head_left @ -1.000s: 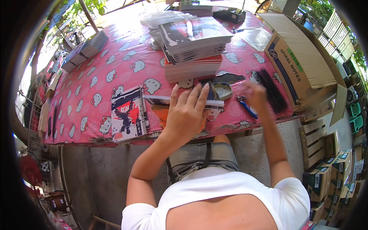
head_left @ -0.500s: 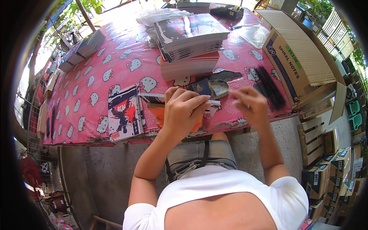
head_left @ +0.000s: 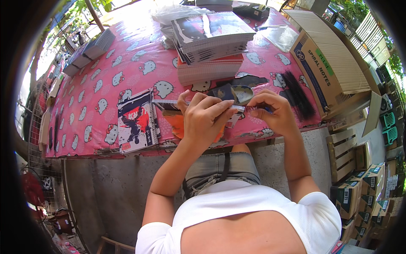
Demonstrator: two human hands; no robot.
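At left hand (head_left: 202,116), notebook (head_left: 169,103) lengthwise left-to-right

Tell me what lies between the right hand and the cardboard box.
In the head view, a bundle of black spiral coils lies on the pink tabletop between the right hand and the cardboard box.

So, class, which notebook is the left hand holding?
The edge-on notebook beneath the left hand; the flat notebook to its left shows its cover, and the stacked notebooks sit farther back.
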